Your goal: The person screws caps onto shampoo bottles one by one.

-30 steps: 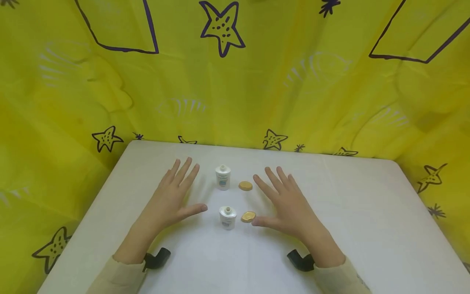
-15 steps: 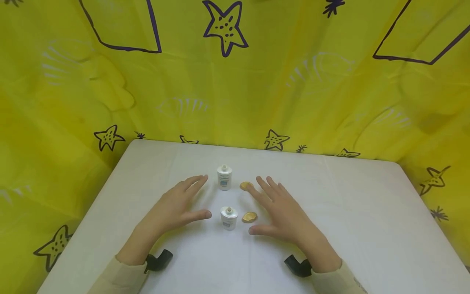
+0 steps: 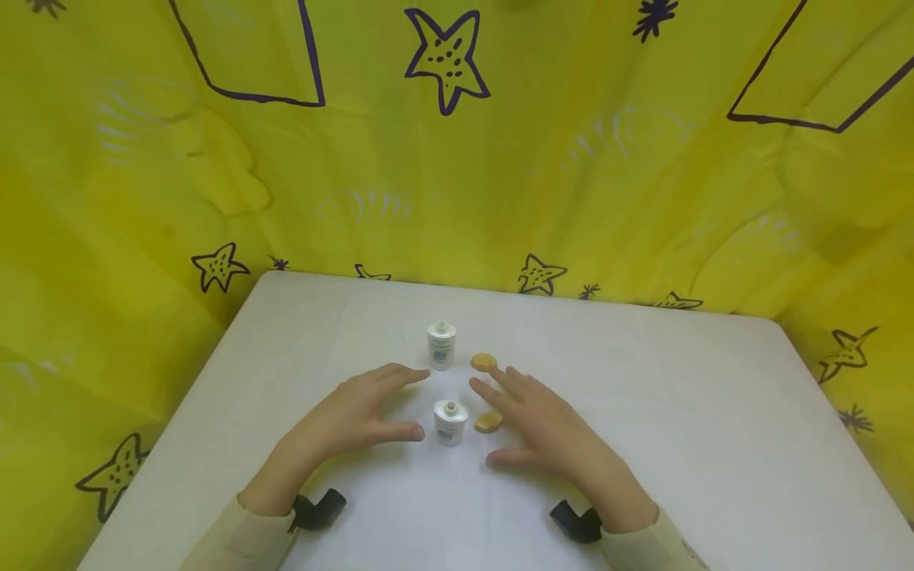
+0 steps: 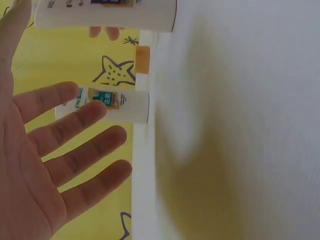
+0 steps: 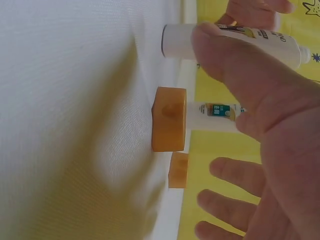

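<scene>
Two small white bottles with bare necks stand upright on the table, a near bottle (image 3: 450, 428) and a far bottle (image 3: 441, 349). To the right of each lies a gold cap, the near cap (image 3: 489, 422) and the far cap (image 3: 483, 362). My left hand (image 3: 360, 412) hovers left of the near bottle, thumb and fingers apart, holding nothing. On the other side my right hand (image 3: 543, 424) is also spread and holds nothing; its fingers reach over beside the near cap. In the right wrist view, the thumb overlaps the near bottle (image 5: 177, 41).
A white cloth covers the table (image 3: 685, 444). Behind and beside it hangs a yellow curtain (image 3: 357, 159) with starfish drawings. Black curved pieces, one at the left wrist (image 3: 321, 509) and one at the right wrist (image 3: 574, 523), jut out below the sleeves.
Both hands have come inward and toward the near bottle, with their fingers less spread. The bottles and caps stay in place while the head view shifts slightly.
</scene>
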Available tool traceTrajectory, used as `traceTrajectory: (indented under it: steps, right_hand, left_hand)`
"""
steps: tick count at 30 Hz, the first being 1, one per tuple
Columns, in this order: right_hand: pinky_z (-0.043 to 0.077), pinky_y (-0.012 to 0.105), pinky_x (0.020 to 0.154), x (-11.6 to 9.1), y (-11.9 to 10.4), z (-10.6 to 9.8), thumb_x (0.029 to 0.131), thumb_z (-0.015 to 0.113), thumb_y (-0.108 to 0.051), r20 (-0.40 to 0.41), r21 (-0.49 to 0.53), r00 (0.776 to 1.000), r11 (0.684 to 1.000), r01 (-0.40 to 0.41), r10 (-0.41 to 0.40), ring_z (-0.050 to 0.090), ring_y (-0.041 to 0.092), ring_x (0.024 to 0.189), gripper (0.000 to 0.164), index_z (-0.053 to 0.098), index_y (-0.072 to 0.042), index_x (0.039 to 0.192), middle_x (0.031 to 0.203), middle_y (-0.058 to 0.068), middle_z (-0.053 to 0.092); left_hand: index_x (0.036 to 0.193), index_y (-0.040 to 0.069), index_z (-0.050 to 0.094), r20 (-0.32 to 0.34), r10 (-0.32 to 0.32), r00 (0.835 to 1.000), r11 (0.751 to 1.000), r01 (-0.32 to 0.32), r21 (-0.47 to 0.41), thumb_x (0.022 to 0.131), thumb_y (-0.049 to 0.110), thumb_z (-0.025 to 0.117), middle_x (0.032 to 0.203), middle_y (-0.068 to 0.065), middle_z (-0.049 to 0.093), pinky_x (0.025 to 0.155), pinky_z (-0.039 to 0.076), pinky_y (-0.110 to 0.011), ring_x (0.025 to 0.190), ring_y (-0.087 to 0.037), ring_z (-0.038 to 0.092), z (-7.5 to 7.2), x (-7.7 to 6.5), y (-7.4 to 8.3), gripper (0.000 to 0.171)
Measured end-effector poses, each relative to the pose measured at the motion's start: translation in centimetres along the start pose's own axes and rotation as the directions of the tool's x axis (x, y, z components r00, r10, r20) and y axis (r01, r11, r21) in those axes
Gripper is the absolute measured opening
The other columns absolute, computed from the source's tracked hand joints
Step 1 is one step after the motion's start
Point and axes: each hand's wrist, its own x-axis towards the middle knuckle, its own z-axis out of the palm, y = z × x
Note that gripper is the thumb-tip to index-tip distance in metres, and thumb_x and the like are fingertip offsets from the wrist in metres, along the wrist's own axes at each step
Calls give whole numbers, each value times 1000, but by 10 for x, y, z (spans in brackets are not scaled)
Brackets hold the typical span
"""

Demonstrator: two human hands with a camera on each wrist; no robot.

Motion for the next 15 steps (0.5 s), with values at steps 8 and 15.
traceTrajectory:
  steps: [8, 15]
  right_hand:
    - [41, 51, 111, -3, -2, 5, 81, 79, -47, 32, 2, 999, 1000, 4, -4, 46, 32, 138, 84, 39, -30, 153, 154, 9, 45]
    - [43, 50, 109, -2, -2, 4, 85, 78, -42, 87, -16, 996, 1000, -26, 27, 49, 28, 135, 72, 47, -27, 149, 149, 8, 51]
  left_hand:
    - [148, 22, 48, 94, 61, 994, 956, -32, -291, 83, 56, 74, 138, 6, 59, 104, 48, -45, 123, -13, 58, 14, -1, 3, 77]
    - [145, 17, 50, 86, 136, 987, 916, -92, -390, 89, 40, 75, 138, 10, 58, 101, 51, -45, 120, -10, 58, 23, 4, 9, 66]
